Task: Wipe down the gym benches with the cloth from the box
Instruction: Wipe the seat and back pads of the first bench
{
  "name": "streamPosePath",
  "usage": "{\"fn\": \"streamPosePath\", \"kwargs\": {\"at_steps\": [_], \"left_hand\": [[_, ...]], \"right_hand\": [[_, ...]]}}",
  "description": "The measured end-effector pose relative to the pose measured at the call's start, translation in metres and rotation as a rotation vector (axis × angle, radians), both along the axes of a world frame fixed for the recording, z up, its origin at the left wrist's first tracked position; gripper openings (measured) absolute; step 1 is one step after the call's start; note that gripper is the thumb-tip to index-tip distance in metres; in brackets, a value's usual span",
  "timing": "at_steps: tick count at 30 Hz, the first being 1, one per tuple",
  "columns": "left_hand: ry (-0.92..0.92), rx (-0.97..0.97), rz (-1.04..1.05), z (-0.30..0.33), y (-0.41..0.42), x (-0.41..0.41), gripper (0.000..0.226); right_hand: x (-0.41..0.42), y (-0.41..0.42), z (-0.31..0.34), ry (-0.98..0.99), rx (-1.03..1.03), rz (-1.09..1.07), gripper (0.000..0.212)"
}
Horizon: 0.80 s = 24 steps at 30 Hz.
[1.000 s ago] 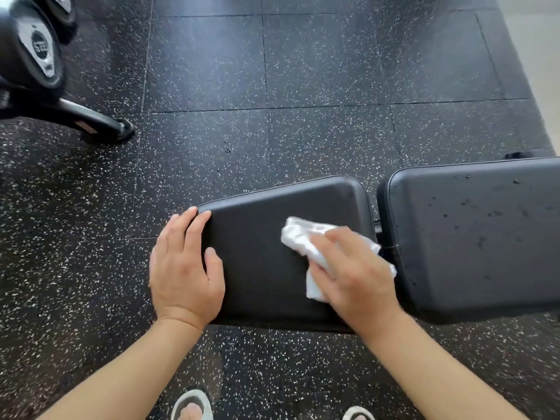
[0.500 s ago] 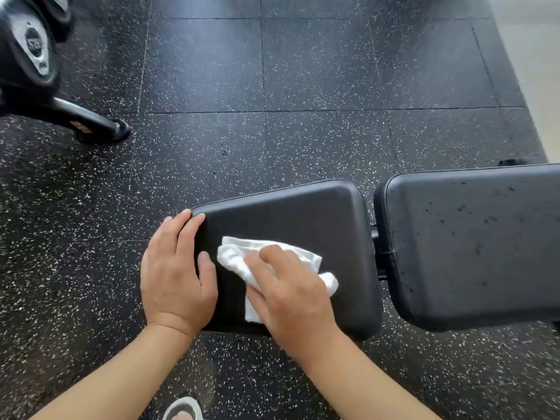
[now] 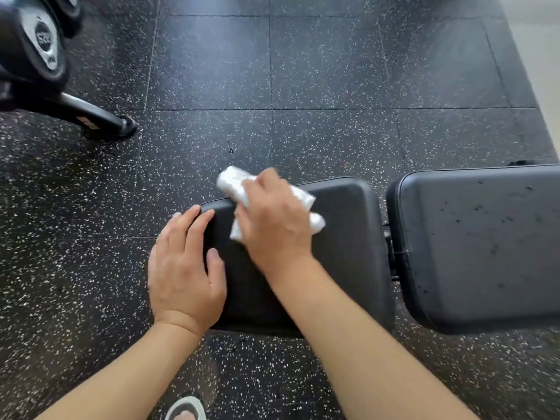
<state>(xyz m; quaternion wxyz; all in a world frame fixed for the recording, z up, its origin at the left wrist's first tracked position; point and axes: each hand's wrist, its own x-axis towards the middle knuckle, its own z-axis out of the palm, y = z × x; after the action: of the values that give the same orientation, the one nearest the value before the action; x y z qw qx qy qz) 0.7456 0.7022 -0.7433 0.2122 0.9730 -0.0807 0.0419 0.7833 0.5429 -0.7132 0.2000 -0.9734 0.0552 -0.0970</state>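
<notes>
speckled floor (image 3: 333,71); right hand (image 3: 272,219) presses blurred cloth (image 3: 230,180), seemingly on seat pad (image 3: 348,253)

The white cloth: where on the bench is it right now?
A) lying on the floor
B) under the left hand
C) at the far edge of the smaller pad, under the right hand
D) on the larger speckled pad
C: the right hand holds the white cloth at the far edge of the smaller pad, while the left hand rests bare on that pad's end.
</notes>
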Motion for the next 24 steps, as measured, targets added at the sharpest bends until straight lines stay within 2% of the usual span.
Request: {"fn": "streamPosePath", "kwargs": {"at_steps": [3,6,9,11,15,18,20,24], "left_hand": [[-0.010,-0.001,-0.020,-0.001,-0.001,0.000,0.062],[-0.010,0.000,0.003,0.001,-0.003,0.000,0.060],[-0.023,0.012,0.005,0.000,-0.004,-0.001,0.059],[-0.031,0.015,0.000,0.000,-0.003,0.000,0.059],[-0.032,0.013,0.010,-0.001,-0.004,0.001,0.059],[-0.055,0.014,-0.017,-0.003,-0.002,0.002,0.058],[-0.041,0.012,-0.013,-0.003,-0.002,0.002,0.059],[-0.042,0.016,-0.024,0.000,-0.004,0.000,0.058]], "right_hand": [[-0.040,0.008,0.001,-0.065,0.049,0.128,0.011],[-0.085,-0.030,-0.006,-0.053,0.017,0.197,0.020],[-0.116,-0.086,-0.006,-0.087,-0.030,0.087,0.029],[-0.109,-0.114,-0.004,-0.090,-0.028,-0.022,0.030],[-0.030,-0.135,-0.005,-0.072,0.064,-0.241,0.019],[0.002,-0.139,-0.012,-0.047,0.075,-0.322,0.020],[-0.020,-0.133,-0.012,-0.073,0.068,-0.327,0.019],[-0.124,-0.104,-0.009,-0.082,0.092,-0.255,0.026]]}}
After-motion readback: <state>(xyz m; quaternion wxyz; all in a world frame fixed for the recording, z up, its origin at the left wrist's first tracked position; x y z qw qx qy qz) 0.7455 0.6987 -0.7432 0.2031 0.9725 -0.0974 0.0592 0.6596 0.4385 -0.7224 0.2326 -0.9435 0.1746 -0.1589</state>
